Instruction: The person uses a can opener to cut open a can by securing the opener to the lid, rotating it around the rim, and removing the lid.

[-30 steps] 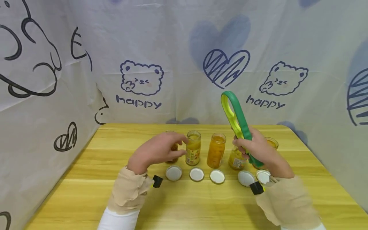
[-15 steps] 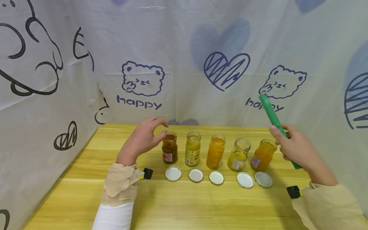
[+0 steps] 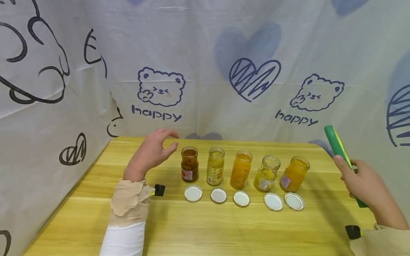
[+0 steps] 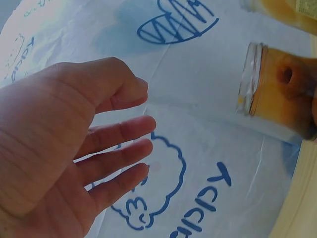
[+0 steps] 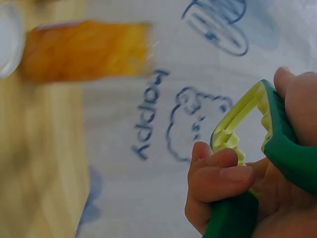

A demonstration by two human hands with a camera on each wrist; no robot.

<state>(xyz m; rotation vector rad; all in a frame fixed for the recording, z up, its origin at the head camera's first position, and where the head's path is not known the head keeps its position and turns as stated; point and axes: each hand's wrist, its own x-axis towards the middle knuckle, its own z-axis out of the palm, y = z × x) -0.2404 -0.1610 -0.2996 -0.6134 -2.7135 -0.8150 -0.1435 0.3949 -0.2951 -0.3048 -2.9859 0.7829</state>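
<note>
My left hand point(image 3: 150, 153) hovers left of the dark brown jar point(image 3: 189, 165), its fingers loosely bent and holding nothing; the left wrist view shows the fingers point(image 4: 119, 136) apart from that jar's glass rim. At the far right, my right hand point(image 3: 366, 181) grips a green and yellow jar opener point(image 3: 337, 144), fingers curled round its handle. In the right wrist view the toothed yellow inner edge of the opener point(image 5: 240, 116) shows. Lidless glass jars of fruit stand in a row: a pale yellow one point(image 3: 215, 167), an orange one point(image 3: 241, 170), a half-filled yellow one point(image 3: 266, 174) and another orange one point(image 3: 294, 174).
Several metal lids lie inside-up in front of the jars, among them the leftmost lid point(image 3: 193, 193) and the rightmost lid point(image 3: 294, 201). The wooden table point(image 3: 205, 227) meets a printed white cloth point(image 3: 205, 53) at the back and sides.
My right hand has carried the jar opener rightward and down, away from the jars. The left hand has drawn back to the left, off the dark jar.
</note>
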